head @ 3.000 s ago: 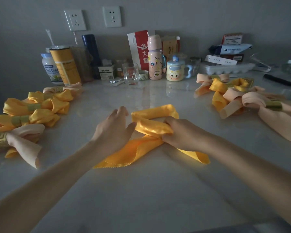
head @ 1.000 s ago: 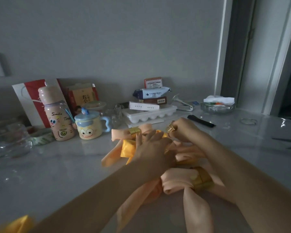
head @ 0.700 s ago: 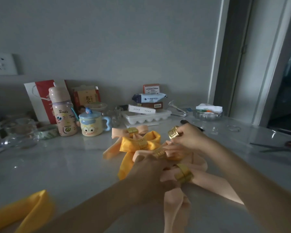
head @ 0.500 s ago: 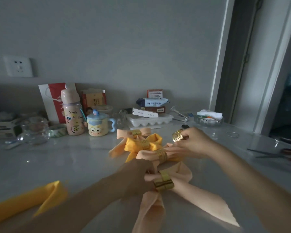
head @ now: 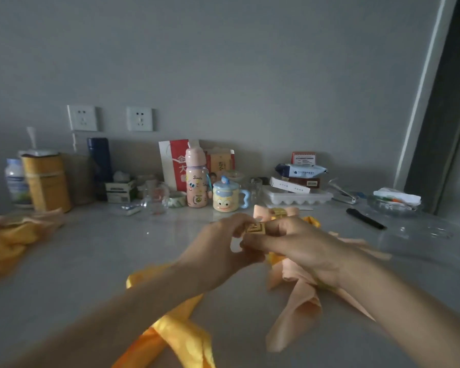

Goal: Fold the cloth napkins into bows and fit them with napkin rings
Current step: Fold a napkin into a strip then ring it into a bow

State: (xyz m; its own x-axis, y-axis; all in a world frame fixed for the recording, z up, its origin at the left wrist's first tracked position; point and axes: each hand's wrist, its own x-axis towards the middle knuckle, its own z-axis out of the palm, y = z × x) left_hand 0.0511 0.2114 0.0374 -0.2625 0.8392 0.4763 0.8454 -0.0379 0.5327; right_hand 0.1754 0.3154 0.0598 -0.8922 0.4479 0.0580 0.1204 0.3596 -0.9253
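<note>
Above the middle of the table (head: 96, 261), a gold napkin ring (head: 255, 228) is held between both hands. The left hand (head: 221, 251) pinches the ring's left side with curled fingers; the right hand (head: 300, 245) grips its right side, fingers closed around it. Below the left forearm, a folded yellow napkin (head: 181, 335) lies flat on the table. Under the right hand lies a peach napkin (head: 298, 320), part of a pile of finished bows. More bows (head: 8, 240) lie at the left edge. A cartoon mug (head: 225, 196) and a pink bottle (head: 195, 179) stand by the wall.
</note>
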